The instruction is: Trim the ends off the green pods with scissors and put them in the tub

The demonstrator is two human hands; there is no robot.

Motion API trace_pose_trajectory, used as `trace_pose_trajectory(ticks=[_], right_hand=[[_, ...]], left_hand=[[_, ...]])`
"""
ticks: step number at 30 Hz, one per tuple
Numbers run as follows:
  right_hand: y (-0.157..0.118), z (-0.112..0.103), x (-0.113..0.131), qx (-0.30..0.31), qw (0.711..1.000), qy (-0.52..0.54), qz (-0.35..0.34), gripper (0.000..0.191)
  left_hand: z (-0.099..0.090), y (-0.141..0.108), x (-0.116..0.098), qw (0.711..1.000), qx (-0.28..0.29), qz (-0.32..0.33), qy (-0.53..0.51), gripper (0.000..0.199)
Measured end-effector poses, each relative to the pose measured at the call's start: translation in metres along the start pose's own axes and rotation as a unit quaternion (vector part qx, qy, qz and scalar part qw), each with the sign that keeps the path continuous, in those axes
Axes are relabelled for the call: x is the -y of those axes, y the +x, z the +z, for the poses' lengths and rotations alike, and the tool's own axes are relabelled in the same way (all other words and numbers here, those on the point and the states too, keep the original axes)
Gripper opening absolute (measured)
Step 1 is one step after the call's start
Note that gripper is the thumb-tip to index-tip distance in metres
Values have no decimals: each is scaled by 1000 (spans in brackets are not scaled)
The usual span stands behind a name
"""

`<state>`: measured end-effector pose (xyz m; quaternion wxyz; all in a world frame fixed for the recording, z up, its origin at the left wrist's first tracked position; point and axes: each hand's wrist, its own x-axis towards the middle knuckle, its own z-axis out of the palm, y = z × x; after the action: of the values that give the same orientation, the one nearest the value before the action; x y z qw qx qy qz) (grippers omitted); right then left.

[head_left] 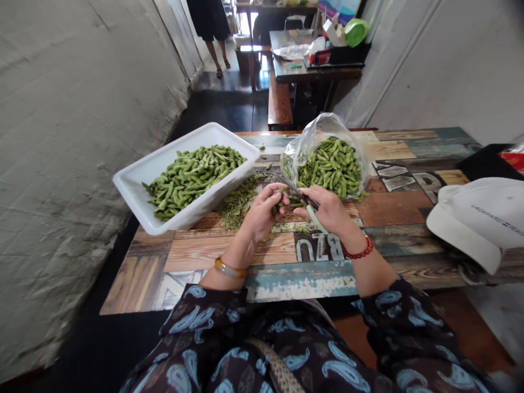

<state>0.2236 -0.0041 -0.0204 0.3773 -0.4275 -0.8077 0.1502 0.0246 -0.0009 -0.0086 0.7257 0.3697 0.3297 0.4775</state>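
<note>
Between the fingers of my left hand point(264, 210) is a green edamame pod point(281, 199), partly hidden by the fingers. My right hand point(327, 210) is closed around a pair of scissors point(309, 202) with a pale green handle; the blades point left, close to the pod. To the left, a white plastic tub point(188, 221) holds many edamame pods point(200, 174). A clear plastic bag point(323, 123) lies with its mouth toward me, just beyond my right hand, full of more pods point(333, 164). Trimmed stem bits point(237, 204) are heaped between tub and bag.
The wood-patterned table point(229, 251) runs across in front of me. A white cap point(478, 218) lies at its right end, near a black box point(483, 164). Behind stand another table point(319, 73) with a caddy and a bench point(279, 101). A person point(210, 24) stands at the far left.
</note>
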Motion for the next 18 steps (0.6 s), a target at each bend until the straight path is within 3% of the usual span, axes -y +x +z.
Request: trace_pose_trajectory(ticks=[5, 7, 9, 11, 14, 18], right_hand=[[3, -12, -10, -105, 991, 22, 85, 43], [3, -13, -14, -121, 987, 35, 103, 43], [3, -12, -15, -118, 986, 40, 108, 44], [3, -10, -13, -103, 989, 37, 104, 45], [4, -9, -7, -85, 991, 27, 99, 46], [5, -8, -5, -88, 991, 18, 96, 45]], left_hand=[[-6, 7, 1, 999, -24, -24, -32, 36], [-7, 11, 6, 999, -37, -8, 36, 43], [-6, 15, 13, 986, -40, 34, 158, 37], [-4, 19, 20, 949, -36, 105, 296, 21], [0, 26, 29, 865, -31, 184, 465, 10], [8, 30, 36, 791, -29, 158, 590, 10]])
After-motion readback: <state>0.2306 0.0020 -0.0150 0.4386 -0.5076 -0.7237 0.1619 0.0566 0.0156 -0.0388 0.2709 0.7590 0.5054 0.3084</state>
